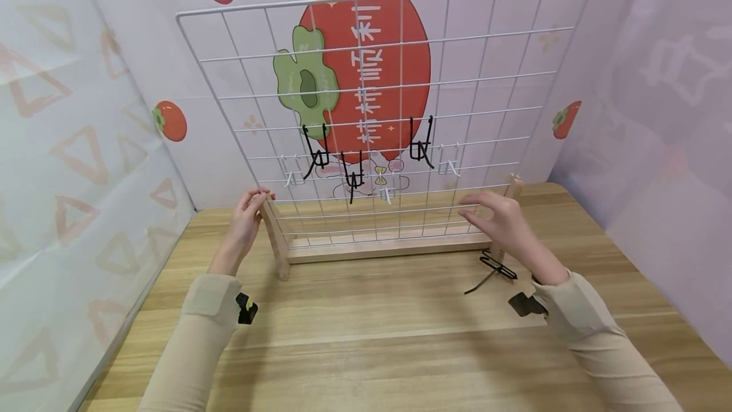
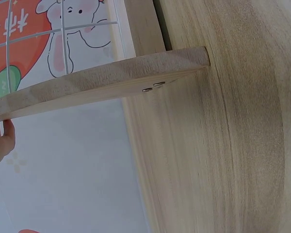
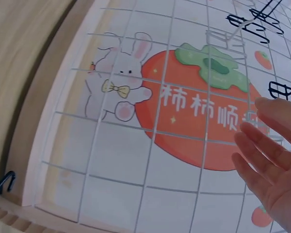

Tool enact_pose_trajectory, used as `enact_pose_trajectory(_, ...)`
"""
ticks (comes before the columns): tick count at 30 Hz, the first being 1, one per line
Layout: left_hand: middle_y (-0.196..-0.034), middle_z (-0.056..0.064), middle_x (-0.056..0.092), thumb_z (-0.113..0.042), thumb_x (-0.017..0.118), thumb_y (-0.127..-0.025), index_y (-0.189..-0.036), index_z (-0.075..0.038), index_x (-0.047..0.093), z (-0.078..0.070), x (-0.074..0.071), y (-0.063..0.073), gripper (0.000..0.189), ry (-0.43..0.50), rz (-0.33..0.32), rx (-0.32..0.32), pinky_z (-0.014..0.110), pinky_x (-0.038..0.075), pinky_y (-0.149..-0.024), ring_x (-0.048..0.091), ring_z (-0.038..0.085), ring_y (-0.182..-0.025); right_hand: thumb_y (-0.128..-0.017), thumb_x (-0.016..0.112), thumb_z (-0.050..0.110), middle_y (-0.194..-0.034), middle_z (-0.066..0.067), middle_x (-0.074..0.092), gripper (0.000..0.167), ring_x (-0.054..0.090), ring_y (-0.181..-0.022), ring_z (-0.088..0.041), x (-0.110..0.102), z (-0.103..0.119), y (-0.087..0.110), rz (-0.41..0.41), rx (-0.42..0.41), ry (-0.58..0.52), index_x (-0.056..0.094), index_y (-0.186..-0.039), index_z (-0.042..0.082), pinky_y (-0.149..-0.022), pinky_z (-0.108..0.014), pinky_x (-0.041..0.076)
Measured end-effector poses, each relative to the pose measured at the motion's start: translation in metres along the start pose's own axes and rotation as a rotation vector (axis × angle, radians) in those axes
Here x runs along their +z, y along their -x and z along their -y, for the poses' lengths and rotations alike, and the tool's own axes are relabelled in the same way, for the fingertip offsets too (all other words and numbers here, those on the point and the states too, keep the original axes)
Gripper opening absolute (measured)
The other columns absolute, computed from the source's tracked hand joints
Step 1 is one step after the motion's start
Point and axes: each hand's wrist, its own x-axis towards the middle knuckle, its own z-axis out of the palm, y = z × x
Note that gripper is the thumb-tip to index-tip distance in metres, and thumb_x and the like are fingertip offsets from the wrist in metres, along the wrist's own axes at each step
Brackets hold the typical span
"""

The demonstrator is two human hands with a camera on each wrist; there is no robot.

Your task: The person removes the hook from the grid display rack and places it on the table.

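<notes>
A white wire grid panel (image 1: 463, 88) stands slanted in a wooden stand (image 1: 394, 248). At the stand's left upright, my left hand (image 1: 247, 218) grips the top end; in the left wrist view, fingertips (image 2: 8, 131) lie against the wood's edge. My right hand (image 1: 506, 218) hovers before the grid's lower right part, thumb and fingers apart, holding nothing. Three black hooks hang on the grid, among them a black hook (image 1: 420, 150) right of the middle. White hooks hang there too, one white hook (image 1: 448, 167) left of and above the right hand.
A loose black hook (image 1: 497, 267) lies on the wooden table (image 1: 366, 336), by the stand's right foot and below the right hand. Behind the grid hangs a pale backdrop (image 1: 246, 113) printed with a large red persimmon (image 1: 389, 37). Another printed cloth (image 1: 68, 177) borders the table's left side.
</notes>
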Motion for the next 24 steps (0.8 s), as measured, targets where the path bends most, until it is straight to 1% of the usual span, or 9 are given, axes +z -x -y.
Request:
enact_pose_trajectory(5, -0.094, -0.006, 0.056, -0.014, 0.04, -0.095, -0.095, -0.018, 0.049, 0.0, 0.0, 0.001, 0.01, -0.009, 0.002, 0.001, 0.023, 0.029, -0.087, 0.043, 0.012, -0.101, -0.059, 0.073, -0.013, -0.083, -0.015, 0.066, 0.029, 0.061, -0.078, -0.027, -0.002, 0.003, -0.009, -0.041, 0.015, -0.003, 0.065, -0.085, -0.005, -0.079, -0.009, 0.038)
enact_pose_trajectory(9, -0.095, -0.004, 0.055, -0.014, 0.039, -0.095, -0.095, -0.017, 0.049, -0.001, 0.001, 0.002, 0.01, -0.005, 0.002, 0.0, 0.024, 0.029, -0.086, 0.042, 0.013, -0.101, -0.06, 0.073, -0.013, -0.085, -0.016, 0.065, 0.028, 0.061, -0.079, -0.027, -0.003, 0.004, -0.015, -0.069, 0.024, -0.017, 0.065, -0.086, -0.005, -0.08, -0.01, 0.039)
enact_pose_trajectory(17, -0.094, -0.005, 0.056, -0.014, 0.04, -0.095, -0.095, -0.017, 0.048, -0.001, 0.001, 0.002, 0.009, 0.0, 0.003, 0.004, 0.024, 0.029, -0.086, 0.042, 0.013, -0.101, -0.063, 0.07, -0.014, -0.087, -0.017, 0.065, 0.027, 0.061, -0.084, -0.027, -0.002, 0.006, -0.026, -0.159, 0.026, -0.066, 0.064, -0.088, -0.007, -0.083, -0.015, 0.04)
enact_pose_trajectory(21, -0.094, -0.005, 0.056, -0.015, 0.041, -0.095, -0.095, -0.018, 0.049, -0.001, 0.001, 0.002, 0.009, -0.001, 0.005, 0.005, 0.025, 0.029, -0.086, 0.044, 0.012, -0.1, -0.065, 0.07, -0.012, -0.087, -0.016, 0.066, 0.026, 0.061, -0.083, -0.027, -0.002, 0.007, -0.03, -0.195, 0.045, -0.066, 0.065, -0.089, -0.006, -0.081, -0.014, 0.04)
enact_pose_trajectory(24, -0.094, -0.006, 0.056, -0.015, 0.041, -0.095, -0.095, -0.018, 0.049, -0.001, 0.001, 0.002, 0.009, 0.001, 0.008, 0.006, 0.025, 0.029, -0.086, 0.044, 0.012, -0.1, -0.066, 0.07, -0.01, -0.088, -0.016, 0.066, 0.026, 0.061, -0.083, -0.028, -0.002, 0.008, -0.032, -0.204, 0.07, -0.068, 0.065, -0.091, -0.005, -0.081, -0.014, 0.04)
